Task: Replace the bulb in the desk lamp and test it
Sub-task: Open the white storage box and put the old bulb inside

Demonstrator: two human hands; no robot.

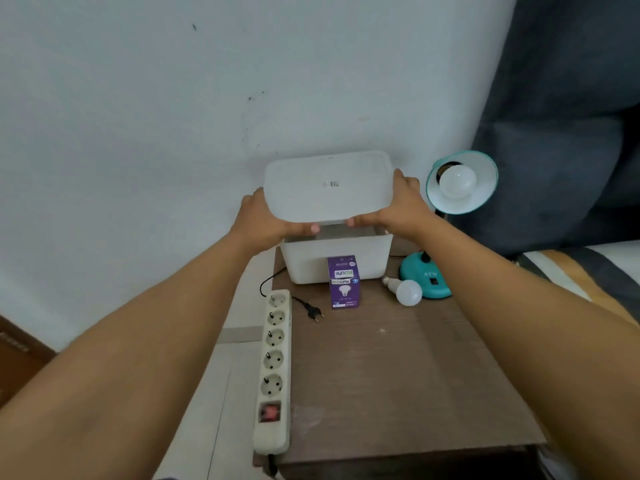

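Observation:
A teal desk lamp stands at the table's back right, its base [426, 277] on the wood and its shade [479, 181] facing me with a white bulb [457, 181] screwed in. A loose white bulb [407, 291] lies in front of the base. A purple bulb carton [343, 282] stands in the middle. The lamp's black plug [314, 312] lies unplugged next to the white power strip [273, 368]. My left hand [266, 220] and my right hand [398, 206] grip the white lid [329, 185], tilted up above the white storage box [311, 261].
The small brown wooden table [398, 375] stands against a pale wall. The power strip runs along its left edge with a red switch [269, 412] near me. A dark curtain [571, 98] and a striped bed [595, 271] lie to the right. Tiled floor lies to the left.

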